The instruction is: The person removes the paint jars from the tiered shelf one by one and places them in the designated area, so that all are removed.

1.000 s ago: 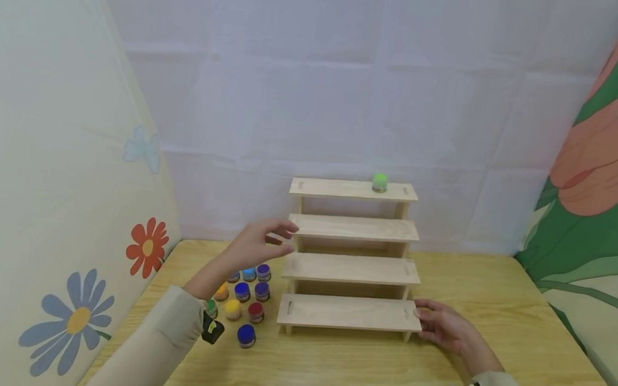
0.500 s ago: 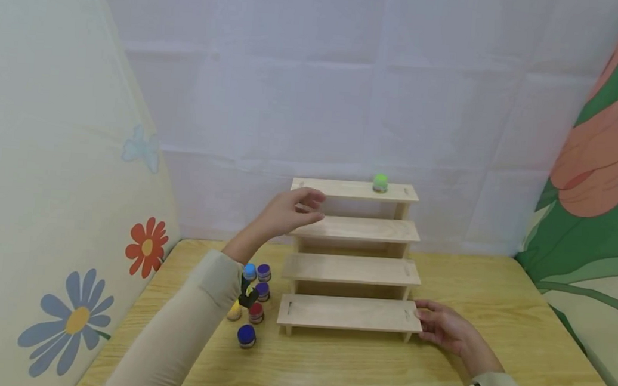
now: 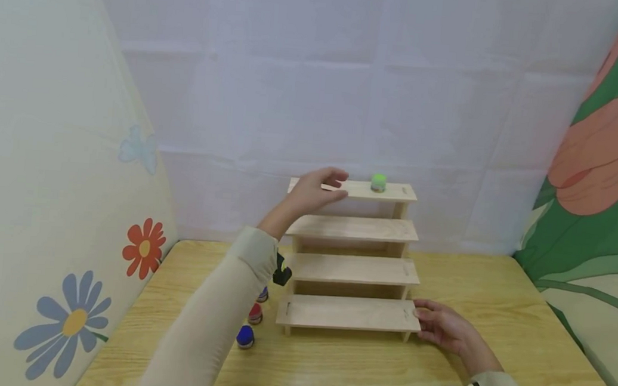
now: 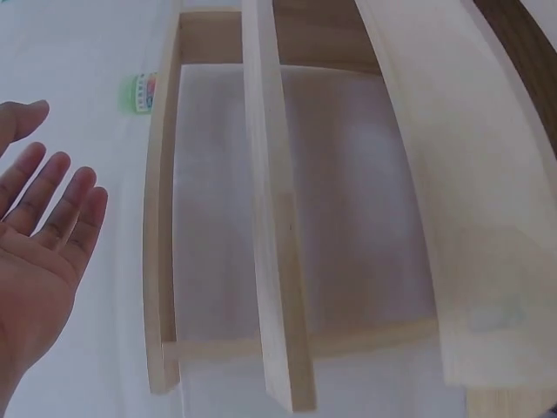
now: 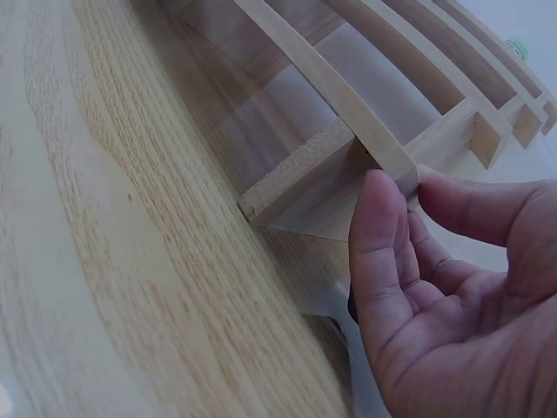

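Observation:
A four-step wooden display stand stands on the table, its steps rising toward the back. On the top step, right of the middle, sits a small jar with a bright green lid. My left hand reaches over the left part of that step, short of the jar. Its palm and spread fingers show with nothing in them in the left wrist view, where the green jar lies beyond the fingertips. My right hand pinches the right end of the lowest step between thumb and fingers, as the right wrist view shows.
Left of the stand are jars with a dark blue lid, a red lid and a violet lid; my left sleeve hides that area. A white cloth hangs behind, with flower-printed panels at both sides.
My left hand has moved up and right, from beside the middle steps to the top step near the green jar, its arm now covering most of the jars. My right hand has stayed put.

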Tool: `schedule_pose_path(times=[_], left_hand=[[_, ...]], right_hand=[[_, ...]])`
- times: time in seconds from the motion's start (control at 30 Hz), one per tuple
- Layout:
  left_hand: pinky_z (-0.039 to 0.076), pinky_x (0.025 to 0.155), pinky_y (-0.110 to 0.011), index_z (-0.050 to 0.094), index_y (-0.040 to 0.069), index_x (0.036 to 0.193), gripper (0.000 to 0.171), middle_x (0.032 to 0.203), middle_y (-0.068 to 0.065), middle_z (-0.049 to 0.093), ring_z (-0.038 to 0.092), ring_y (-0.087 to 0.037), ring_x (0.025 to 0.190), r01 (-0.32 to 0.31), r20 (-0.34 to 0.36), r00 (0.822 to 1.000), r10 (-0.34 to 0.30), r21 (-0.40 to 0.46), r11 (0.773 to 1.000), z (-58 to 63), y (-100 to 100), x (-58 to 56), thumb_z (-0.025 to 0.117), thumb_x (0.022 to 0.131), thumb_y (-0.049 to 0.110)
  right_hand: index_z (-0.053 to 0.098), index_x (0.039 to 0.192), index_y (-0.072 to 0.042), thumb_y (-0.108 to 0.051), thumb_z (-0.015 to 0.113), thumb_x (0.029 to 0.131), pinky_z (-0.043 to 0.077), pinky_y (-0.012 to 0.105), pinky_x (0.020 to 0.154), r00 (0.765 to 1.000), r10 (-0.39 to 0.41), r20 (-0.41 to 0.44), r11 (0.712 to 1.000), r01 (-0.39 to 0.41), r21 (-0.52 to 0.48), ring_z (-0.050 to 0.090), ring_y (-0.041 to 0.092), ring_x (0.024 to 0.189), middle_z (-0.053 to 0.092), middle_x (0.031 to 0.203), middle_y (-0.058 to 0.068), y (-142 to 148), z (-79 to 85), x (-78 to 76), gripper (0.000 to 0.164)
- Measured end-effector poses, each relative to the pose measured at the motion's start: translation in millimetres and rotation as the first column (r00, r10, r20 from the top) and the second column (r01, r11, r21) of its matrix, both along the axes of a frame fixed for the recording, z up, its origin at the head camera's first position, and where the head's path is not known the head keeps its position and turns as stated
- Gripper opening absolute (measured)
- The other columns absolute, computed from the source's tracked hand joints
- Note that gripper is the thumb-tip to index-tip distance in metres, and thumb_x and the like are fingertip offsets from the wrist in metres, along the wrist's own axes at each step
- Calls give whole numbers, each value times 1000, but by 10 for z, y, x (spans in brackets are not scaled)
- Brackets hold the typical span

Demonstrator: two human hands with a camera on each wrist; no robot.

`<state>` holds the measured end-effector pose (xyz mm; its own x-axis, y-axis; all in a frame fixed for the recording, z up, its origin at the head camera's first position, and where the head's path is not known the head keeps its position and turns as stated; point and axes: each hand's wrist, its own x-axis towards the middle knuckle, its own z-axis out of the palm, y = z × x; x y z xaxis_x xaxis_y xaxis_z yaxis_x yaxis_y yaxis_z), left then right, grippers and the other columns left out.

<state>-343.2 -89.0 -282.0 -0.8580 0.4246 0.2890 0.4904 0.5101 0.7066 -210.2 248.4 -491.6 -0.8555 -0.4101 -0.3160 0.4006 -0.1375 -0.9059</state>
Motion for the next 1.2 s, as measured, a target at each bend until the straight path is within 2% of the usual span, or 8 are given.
schedule_pose_path(times=[0.2,0.4,0.53,0.77,1.0,1.2], left_hand=[[52,104,-40,59,9,138,46,139,-9,62,59,-24,126,-6,11,1000,6,32,999,37,189,-102,71,96,24],[52,105,-38,57,11,140,47,142,-6,60,57,-23,128,-39,25,999,39,19,999,42,308,-192,70,96,22],[50,106,-38,56,10,141,49,143,-7,59,56,-24,129,-56,41,998,55,23,998,21,404,-266,71,96,22],[52,104,-35,57,7,138,52,140,-9,60,58,-25,127,-61,51,997,58,51,997,-103,553,-381,75,91,20],[55,100,-36,53,3,142,53,142,-13,58,58,-28,126,-37,53,998,35,49,998,-164,669,-403,72,94,15],[55,98,-35,50,0,144,54,137,-16,59,60,-28,122,-64,58,996,63,22,998,-179,763,-400,70,96,13]], right_hand=[[59,123,-13,-7,53,103,58,21,69,1000,14,-20,1000,-14,-23,67,11,82,71,94,1,0,-7,16,21],[62,115,-19,-5,51,103,58,20,68,999,24,-26,999,-25,-40,67,11,81,71,93,0,-24,-14,21,21],[62,115,-18,-5,52,103,58,20,67,1000,4,-12,999,-4,-36,67,11,80,71,92,1,-39,-6,32,21],[60,118,-15,-6,54,102,58,20,67,1000,3,-9,999,-3,-36,67,11,80,71,93,1,-78,3,64,20],[59,119,-14,-5,53,102,58,20,66,1000,-1,1,1000,1,-30,68,11,80,71,93,1,-102,-6,78,20],[58,121,-13,-6,53,102,58,20,67,1000,15,-13,999,-16,-36,67,11,80,71,93,1,-107,-19,89,21]])
